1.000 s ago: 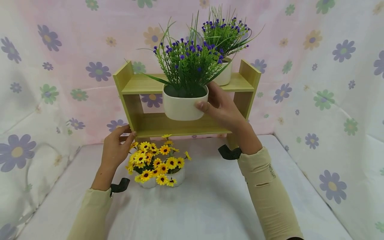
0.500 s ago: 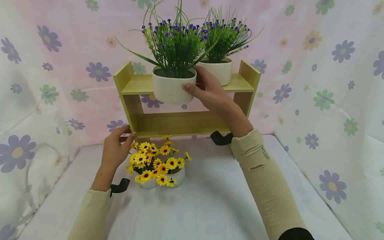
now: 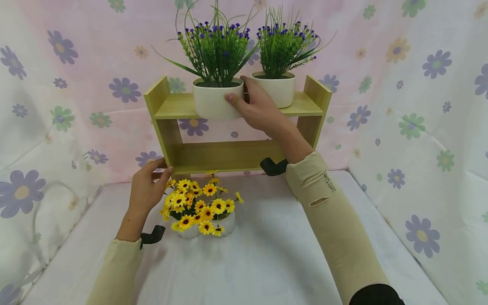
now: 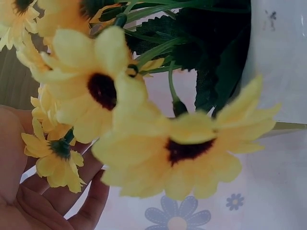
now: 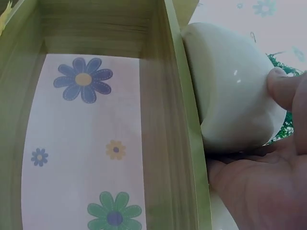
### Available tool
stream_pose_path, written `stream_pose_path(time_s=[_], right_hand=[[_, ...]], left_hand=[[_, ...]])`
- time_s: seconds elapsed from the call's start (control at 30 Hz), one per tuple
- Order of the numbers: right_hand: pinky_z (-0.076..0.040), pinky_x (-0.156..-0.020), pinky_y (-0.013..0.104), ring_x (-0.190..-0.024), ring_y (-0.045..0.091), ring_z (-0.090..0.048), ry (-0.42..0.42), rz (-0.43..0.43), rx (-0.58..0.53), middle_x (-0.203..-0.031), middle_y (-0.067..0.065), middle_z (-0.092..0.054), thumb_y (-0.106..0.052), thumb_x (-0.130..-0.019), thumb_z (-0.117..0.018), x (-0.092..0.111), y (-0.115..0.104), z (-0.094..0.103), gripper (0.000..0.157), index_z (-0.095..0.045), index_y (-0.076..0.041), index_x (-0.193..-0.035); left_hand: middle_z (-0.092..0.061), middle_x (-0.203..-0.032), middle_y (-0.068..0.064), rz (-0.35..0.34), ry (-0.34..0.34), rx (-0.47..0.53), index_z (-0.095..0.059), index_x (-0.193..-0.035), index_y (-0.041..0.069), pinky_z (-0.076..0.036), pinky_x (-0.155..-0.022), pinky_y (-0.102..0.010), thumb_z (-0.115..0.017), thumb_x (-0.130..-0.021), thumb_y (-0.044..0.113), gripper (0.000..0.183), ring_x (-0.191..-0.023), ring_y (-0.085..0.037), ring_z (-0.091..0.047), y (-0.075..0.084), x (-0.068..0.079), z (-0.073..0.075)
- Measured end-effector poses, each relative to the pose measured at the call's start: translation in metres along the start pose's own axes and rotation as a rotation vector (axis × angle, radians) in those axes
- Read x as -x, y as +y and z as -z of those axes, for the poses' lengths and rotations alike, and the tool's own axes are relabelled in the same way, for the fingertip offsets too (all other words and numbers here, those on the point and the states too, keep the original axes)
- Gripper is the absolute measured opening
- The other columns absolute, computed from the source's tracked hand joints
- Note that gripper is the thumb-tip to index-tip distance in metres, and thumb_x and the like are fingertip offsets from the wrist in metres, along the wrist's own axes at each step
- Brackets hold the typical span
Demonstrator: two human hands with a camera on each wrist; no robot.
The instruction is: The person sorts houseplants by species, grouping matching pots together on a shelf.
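Note:
My right hand (image 3: 259, 103) grips the right side of a white oval flowerpot (image 3: 215, 101), thumb in front. Purple-flowered artificial grass (image 3: 219, 51) stands upright in it. In the head view the pot's base overlaps the front edge of the wooden shelf's (image 3: 179, 106) upper board. Close by that board, the pot (image 5: 235, 86) appears in the right wrist view; full contact cannot be told. My left hand (image 3: 146, 186) holds the shelf's left side panel low down, thumb in front, fingers partly hidden behind. Yellow flowers (image 4: 192, 153) largely fill the left wrist view.
A matching purple-flowered pot (image 3: 276, 91) stands on the upper board to the right. Two small white pots (image 3: 226, 224) of yellow flowers (image 3: 198, 207) stand on the white-covered table (image 3: 259, 262), before the shelf's left side. A flower-patterned cloth (image 3: 396, 84) hangs behind and beside.
My right hand has carried the purple-flowered pot up and left, from before the shelf opening to the upper board's front edge. My left hand has stayed at the side panel.

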State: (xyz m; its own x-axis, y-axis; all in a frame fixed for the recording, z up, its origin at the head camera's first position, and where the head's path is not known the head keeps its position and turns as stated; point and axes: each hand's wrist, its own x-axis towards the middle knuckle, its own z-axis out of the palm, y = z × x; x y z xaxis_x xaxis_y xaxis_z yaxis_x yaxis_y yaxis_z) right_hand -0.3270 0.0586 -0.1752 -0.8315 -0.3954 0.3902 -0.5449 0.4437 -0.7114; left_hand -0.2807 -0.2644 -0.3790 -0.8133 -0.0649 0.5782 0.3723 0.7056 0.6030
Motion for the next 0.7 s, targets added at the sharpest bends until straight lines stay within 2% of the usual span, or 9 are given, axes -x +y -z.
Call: stream_pose_path(time_s=[0.2,0.7], right_hand=[[-0.048,-0.112,0.033,-0.133,0.018,-0.056,-0.015,-0.027,0.008,-0.147,0.01,-0.052,-0.039,-0.112,-0.051,-0.01,-0.003,-0.002,0.056,-0.038,-0.007,-0.155],[-0.042,-0.115,0.028,-0.139,0.014,-0.048,-0.053,-0.143,-0.06,-0.153,0.011,-0.046,-0.036,-0.114,-0.044,-0.025,-0.011,-0.007,0.055,-0.029,-0.004,-0.157]], left_hand=[[-0.069,-0.127,-0.024,0.001,-0.001,0.003,-0.062,-0.146,0.002,-0.059,-0.095,-0.063,-0.065,-0.107,0.019,0.042,-0.111,-0.047,-0.071,0.001,0.0,0.0],[-0.069,-0.127,-0.023,0.005,-0.001,0.005,-0.062,-0.146,0.002,-0.059,-0.097,-0.062,-0.065,-0.107,0.019,0.042,-0.113,-0.045,-0.07,0.002,0.0,-0.001]])
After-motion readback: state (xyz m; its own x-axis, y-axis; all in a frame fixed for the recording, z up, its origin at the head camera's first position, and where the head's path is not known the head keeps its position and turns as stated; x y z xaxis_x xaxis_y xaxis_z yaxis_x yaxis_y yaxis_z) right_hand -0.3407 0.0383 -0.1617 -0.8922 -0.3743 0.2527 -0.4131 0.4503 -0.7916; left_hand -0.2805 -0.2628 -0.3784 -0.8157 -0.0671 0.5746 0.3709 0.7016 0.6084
